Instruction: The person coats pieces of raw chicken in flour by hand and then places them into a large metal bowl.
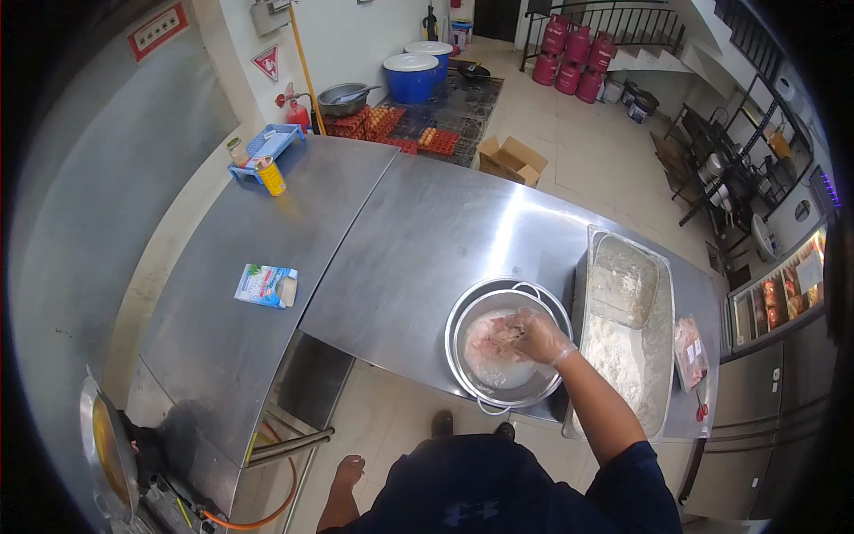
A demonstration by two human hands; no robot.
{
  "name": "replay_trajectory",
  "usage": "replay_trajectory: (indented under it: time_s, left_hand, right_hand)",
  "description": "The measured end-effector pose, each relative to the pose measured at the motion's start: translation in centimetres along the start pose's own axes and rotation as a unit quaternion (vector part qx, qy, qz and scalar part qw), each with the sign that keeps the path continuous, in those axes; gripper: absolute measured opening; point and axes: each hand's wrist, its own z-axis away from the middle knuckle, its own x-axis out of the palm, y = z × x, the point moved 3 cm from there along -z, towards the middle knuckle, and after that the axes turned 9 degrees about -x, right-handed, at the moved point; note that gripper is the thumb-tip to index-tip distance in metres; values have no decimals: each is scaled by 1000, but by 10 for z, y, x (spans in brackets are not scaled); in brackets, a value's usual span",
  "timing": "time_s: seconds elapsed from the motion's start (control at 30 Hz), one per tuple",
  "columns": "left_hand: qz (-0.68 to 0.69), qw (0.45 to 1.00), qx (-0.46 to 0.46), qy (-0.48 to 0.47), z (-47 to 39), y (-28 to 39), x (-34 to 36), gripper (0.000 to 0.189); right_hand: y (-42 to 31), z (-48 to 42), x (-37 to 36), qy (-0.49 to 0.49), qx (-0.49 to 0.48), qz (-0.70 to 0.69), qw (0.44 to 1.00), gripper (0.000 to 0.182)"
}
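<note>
My right hand [536, 336], in a clear plastic glove, is down inside a metal pot [472, 314] with loop handles, its fingers closed on pale raw meat [505, 334]. Whitish liquid lies around the meat. The pot sits within a wider metal basin [456, 314] near the table's front edge. My left hand [350, 469] hangs bare beside my body, below the table edge; it holds nothing that I can see, and its fingers look loosely curled. Just right of the pot, a deep steel tray [617, 360] contains white flour-like powder and a mesh basket [624, 280].
Bagged raw meat [691, 354] and red scissors [701, 406] lie at the right. A torn blue-white carton [267, 286], a yellow can [271, 176] and a blue plastic rack [283, 143] occupy the left table. A wok [107, 447] stands over a burner at lower left.
</note>
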Motion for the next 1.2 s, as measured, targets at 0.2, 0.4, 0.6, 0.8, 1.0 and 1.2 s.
replay_trajectory:
  time_s: [0.2, 0.4, 0.6, 0.8, 1.0, 1.2]
  left_hand:
    - [60, 977, 186, -86, 61, 147, 33, 31]
    - [-9, 912, 316, -263, 136, 286, 83, 29]
    - [-30, 882, 211, -421, 158, 320, 135, 36]
    - [-5, 890, 212, -403, 170, 331, 150, 34]
    - [-29, 922, 242, -301, 176, 335, 144, 28]
    - [-59, 930, 294, -211, 195, 338, 125, 24]
  right_hand:
    - [20, 32, 37, -25, 179, -214, 960, 29]
    - [-3, 28, 13, -7, 131, -103, 986, 40]
    - [12, 45, 44, -71, 169, 137, 973, 94]
    - [-19, -17, 65, -164, 213, 110, 957, 94]
    - [4, -26, 110, -158, 85, 148, 973, 62]
    - [-32, -21, 86, -189, 114, 81, 972, 65]
